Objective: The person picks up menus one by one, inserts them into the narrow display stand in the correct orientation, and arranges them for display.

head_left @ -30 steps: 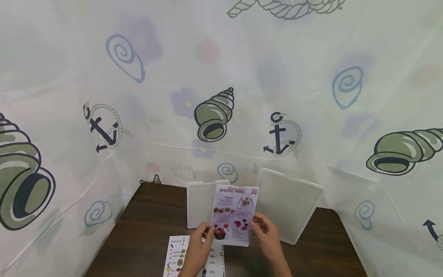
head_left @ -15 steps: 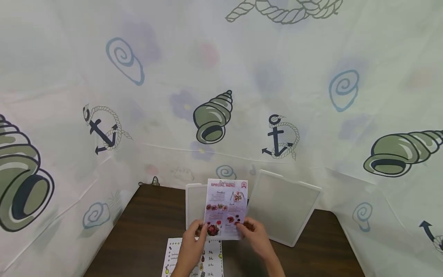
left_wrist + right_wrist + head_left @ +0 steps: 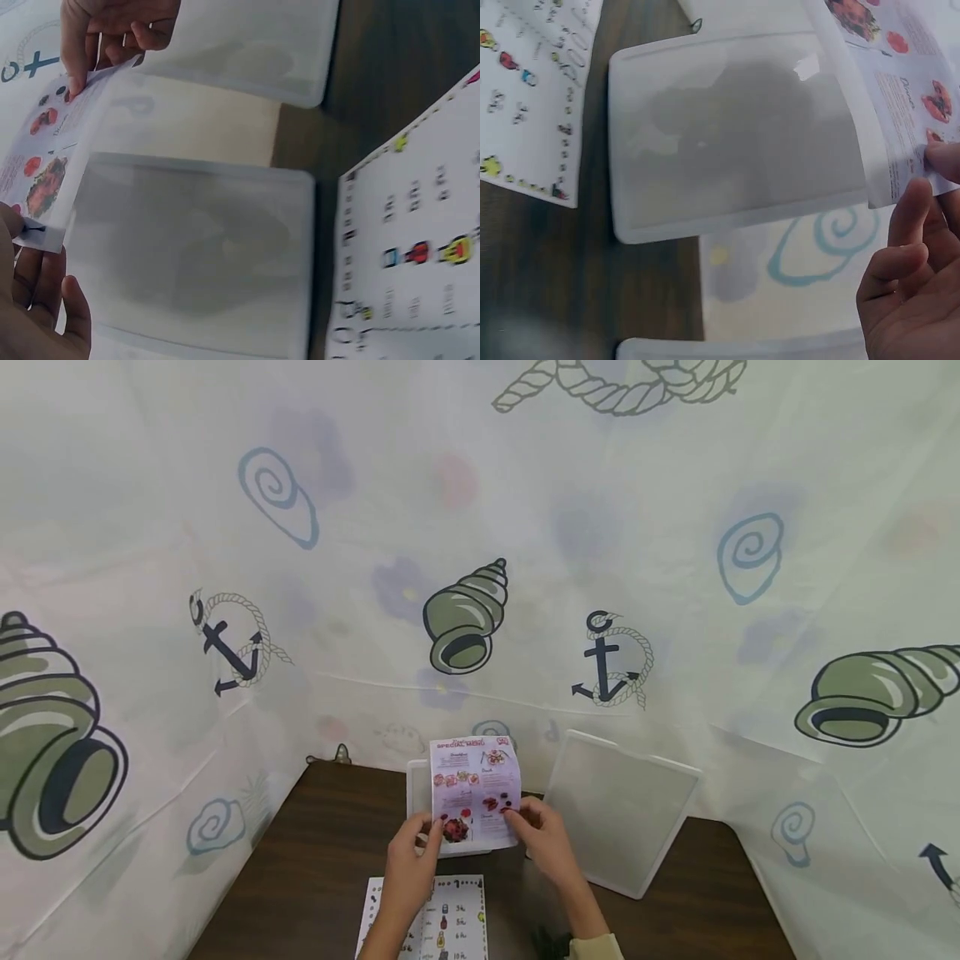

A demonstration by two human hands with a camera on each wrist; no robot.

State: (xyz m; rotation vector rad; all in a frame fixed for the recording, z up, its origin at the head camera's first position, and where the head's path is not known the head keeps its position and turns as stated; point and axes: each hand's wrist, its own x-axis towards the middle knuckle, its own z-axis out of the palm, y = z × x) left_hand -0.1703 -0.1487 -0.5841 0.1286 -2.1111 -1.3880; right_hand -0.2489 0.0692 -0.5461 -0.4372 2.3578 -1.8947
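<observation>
A printed menu sheet (image 3: 474, 793) headed "SPECIAL MENU" is held up over the table, its top edge curling back. My left hand (image 3: 411, 864) pinches its lower left side between thumb and fingers. At the lower right, my right hand (image 3: 551, 843) pinches the same sheet. Behind the menu stands a small white-framed panel (image 3: 419, 789), partly covered by it. In the right wrist view, the right thumb lies on the printed face of the menu (image 3: 907, 97), with fingers behind. A second, hand-lettered menu page (image 3: 461, 914) lies on the table, partly under my left forearm.
A larger white-framed panel (image 3: 622, 814) leans against the back wall at the right. The dark wooden table (image 3: 292, 860) meets a hanging cloth (image 3: 360, 527) printed with shells and anchors. A metal clip (image 3: 342, 754) sits at the table's back left corner.
Both hands have carried the menu sheet left and slightly away, over the smaller panel. Its top now bends backward. More of the right side of the lying page shows.
</observation>
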